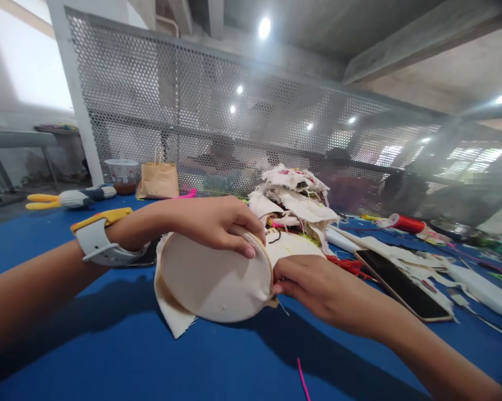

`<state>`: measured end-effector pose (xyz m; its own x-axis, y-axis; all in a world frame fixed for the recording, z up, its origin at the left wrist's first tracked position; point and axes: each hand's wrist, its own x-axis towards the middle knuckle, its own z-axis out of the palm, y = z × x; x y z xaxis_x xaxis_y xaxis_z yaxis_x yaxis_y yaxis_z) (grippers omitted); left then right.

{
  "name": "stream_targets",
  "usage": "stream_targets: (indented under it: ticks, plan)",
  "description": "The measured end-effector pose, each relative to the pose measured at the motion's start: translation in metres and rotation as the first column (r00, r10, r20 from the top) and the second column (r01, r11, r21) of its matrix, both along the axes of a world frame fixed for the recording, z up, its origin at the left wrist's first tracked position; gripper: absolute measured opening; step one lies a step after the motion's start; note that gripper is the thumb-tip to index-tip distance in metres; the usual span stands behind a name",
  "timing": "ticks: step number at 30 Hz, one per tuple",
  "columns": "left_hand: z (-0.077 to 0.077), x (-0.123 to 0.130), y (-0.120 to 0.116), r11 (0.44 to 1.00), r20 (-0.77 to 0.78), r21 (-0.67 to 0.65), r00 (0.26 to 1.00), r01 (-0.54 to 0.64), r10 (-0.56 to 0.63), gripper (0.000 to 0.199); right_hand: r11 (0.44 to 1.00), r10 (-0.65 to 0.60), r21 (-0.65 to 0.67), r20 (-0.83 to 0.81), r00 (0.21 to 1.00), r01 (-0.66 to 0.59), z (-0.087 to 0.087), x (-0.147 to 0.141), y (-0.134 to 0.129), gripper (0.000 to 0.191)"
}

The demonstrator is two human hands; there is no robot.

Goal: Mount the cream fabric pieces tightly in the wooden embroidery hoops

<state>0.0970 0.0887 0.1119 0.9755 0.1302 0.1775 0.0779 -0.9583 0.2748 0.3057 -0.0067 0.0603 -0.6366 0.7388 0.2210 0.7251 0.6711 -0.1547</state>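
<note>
— Over the blue tabletop, what's being held?

— An embroidery hoop with cream cloth stretched in it, tilted up just above the surface. The left hand curls over its top rim, fingers closed on the edge. The right hand pinches the cloth at the hoop's right edge.

— And around it?

— A pile of cloth scraps just behind, a phone lying to the right, a paper bag well back.

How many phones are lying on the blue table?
2. One phone lies screen up right of the right hand; another phone is mostly hidden behind the left hand's wrist. The cloth pile could hide more.
</note>
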Motion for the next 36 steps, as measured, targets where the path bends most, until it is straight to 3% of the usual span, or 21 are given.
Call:
stream_targets:
  ticks: [4,9,13,18,25,31,36]
  plan:
    - [-0.001,0.009,0.007,1.000,-0.010,0.021,1.000,-0.018,0.018,0.016,0.998,0.015,0.068,-0.023,1.000,-0.013,-0.014,0.008,0.008,0.031]
    - [-0.003,0.014,0.009,0.999,-0.005,0.031,1.000,-0.018,0.018,0.014,0.999,0.009,-0.045,-0.132,0.991,-0.015,-0.019,0.014,0.013,0.037]
    - [-0.005,0.012,0.012,0.997,0.004,0.065,0.999,-0.039,0.039,0.014,0.993,-0.024,-0.116,-0.204,0.979,0.000,-0.017,0.014,0.013,0.029]
    - [-0.005,0.010,0.016,0.998,-0.029,0.064,0.999,-0.026,0.027,0.016,0.987,0.037,-0.139,-0.313,0.949,-0.085,-0.018,0.016,0.014,0.023]
    - [-0.004,0.014,0.012,1.000,-0.016,0.015,1.000,-0.008,0.009,0.016,0.997,0.080,0.026,-0.152,0.985,-0.077,-0.018,0.015,0.007,0.032]
    - [-0.005,0.017,0.009,0.999,-0.033,0.027,0.999,0.018,-0.017,0.017,0.992,0.100,-0.054,-0.215,0.971,-0.114,-0.021,0.012,0.009,0.034]
    - [-0.004,0.016,0.012,0.997,-0.028,-0.072,0.999,0.016,-0.018,0.018,0.986,0.076,-0.129,-0.205,0.976,-0.104,-0.023,0.011,0.010,0.031]
